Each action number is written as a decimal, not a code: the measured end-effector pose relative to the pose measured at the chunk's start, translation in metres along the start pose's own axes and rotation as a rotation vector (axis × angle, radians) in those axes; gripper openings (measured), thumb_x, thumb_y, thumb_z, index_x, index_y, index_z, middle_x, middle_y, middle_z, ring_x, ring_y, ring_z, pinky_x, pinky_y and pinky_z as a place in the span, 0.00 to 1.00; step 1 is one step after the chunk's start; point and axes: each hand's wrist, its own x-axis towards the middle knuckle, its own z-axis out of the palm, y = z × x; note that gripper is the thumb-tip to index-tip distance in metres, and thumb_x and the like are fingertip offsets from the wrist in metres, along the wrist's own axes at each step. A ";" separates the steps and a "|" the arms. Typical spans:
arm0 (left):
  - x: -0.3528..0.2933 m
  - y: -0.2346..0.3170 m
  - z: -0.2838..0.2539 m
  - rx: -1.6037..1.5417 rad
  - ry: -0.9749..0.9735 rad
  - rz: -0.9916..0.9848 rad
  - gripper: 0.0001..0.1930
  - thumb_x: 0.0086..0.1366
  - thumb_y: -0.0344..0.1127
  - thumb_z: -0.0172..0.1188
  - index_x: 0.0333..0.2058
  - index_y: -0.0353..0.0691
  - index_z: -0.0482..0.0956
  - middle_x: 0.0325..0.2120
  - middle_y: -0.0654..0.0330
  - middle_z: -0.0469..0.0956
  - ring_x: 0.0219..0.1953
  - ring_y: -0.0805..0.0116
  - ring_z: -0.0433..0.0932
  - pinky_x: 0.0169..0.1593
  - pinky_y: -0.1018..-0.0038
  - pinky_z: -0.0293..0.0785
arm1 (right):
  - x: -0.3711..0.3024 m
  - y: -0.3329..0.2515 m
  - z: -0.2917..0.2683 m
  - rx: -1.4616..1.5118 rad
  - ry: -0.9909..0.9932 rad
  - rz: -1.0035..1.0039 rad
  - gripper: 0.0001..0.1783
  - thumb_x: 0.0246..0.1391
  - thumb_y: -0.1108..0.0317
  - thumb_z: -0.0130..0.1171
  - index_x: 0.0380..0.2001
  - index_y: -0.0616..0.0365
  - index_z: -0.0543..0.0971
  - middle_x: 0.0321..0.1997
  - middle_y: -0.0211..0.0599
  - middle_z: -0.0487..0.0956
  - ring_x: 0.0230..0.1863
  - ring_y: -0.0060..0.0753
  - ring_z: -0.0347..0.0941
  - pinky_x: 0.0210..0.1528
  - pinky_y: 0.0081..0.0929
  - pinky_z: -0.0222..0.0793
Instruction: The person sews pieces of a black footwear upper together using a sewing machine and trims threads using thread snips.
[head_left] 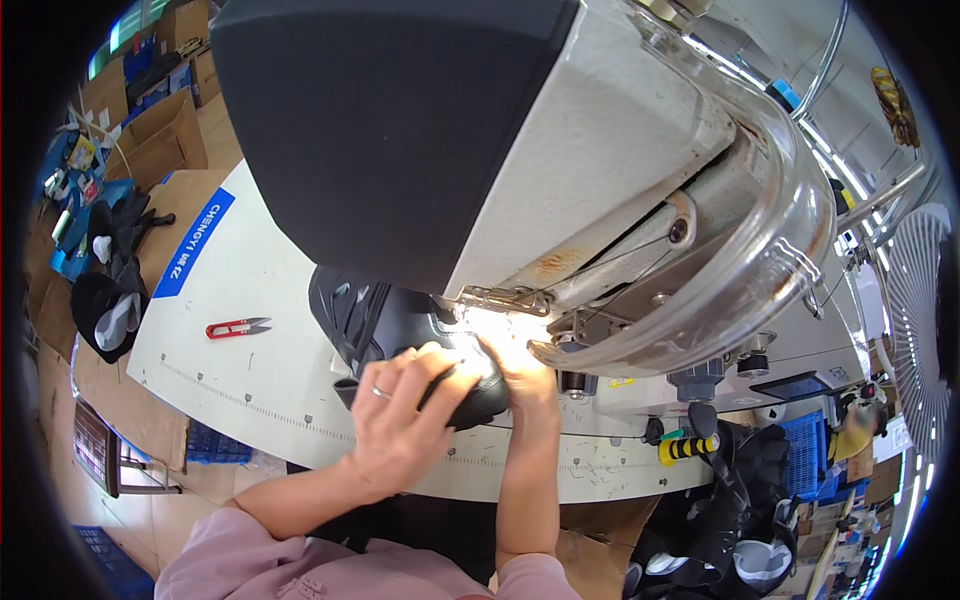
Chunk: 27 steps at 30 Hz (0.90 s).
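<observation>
Head view: black workpiece [350,315] with a smooth, glossy surface sits on the white tabletop [290,370], under the front end of a white sewing machine [610,150] with a dark cover [390,130]. Left hand [405,400], a ring on one finger, lies over the workpiece, fingers bent and slightly apart; thumb hidden, so cannot tell whether it pinches. Right hand [527,378] is at the workpiece's right side, fingers reaching into the bright light below the machine; glare washes out the tips, grip cannot be told. Hands near each other, apart. Clear curved guard [790,270] arcs to the right of the machine head. Red-handled snips [238,328] lie left of the workpiece, well apart from both hands. Yellow-and-black striped roll [688,450] near the right end of the tabletop; dark pieces with grey patches [765,562] heaped below it.
</observation>
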 end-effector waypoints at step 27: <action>0.009 -0.041 -0.005 -0.080 -0.053 0.175 0.21 0.41 0.23 0.57 0.38 0.48 0.81 0.40 0.65 0.76 0.41 0.65 0.75 0.45 0.70 0.71 | -0.014 0.000 0.028 -0.494 0.052 -0.386 0.05 0.51 0.77 0.60 0.33 0.63 0.77 0.31 0.29 0.76 0.30 0.19 0.69 0.31 0.20 0.67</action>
